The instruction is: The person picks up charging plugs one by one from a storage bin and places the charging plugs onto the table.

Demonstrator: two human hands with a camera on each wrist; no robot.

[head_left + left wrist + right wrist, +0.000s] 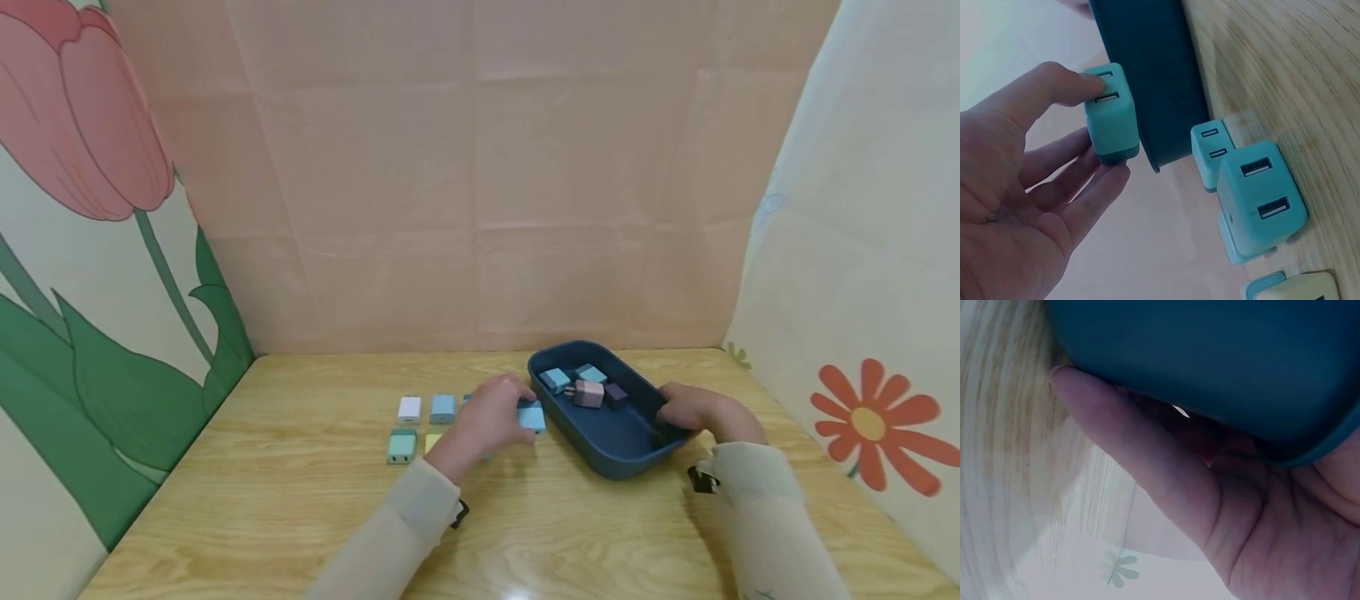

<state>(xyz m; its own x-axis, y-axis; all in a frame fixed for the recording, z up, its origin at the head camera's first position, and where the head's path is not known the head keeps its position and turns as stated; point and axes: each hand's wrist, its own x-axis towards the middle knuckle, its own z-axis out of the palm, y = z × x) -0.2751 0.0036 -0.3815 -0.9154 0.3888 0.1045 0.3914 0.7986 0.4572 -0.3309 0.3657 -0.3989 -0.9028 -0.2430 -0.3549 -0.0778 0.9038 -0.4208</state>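
Note:
My left hand [489,415] pinches a light-blue USB wall charger [1112,122] between thumb and fingers, just left of a dark blue plastic bin [618,437]. Two USB ports on the charger face the thumb in the left wrist view. At the bin's right end, my right hand [701,410] grips the wall, fingers over the rim and thumb along the outside. Inside the bin lie two light-blue chargers [555,381], a pink charger [588,394] with its prongs showing, and a dark purple charger [616,395].
Left of the bin, more chargers stand in rows on the wooden table [262,500]: a white one [409,409], a blue one [442,408], a green one [402,447] and a yellow one [432,442]. My left hand partly covers others. A pink backdrop [480,167] closes off the back.

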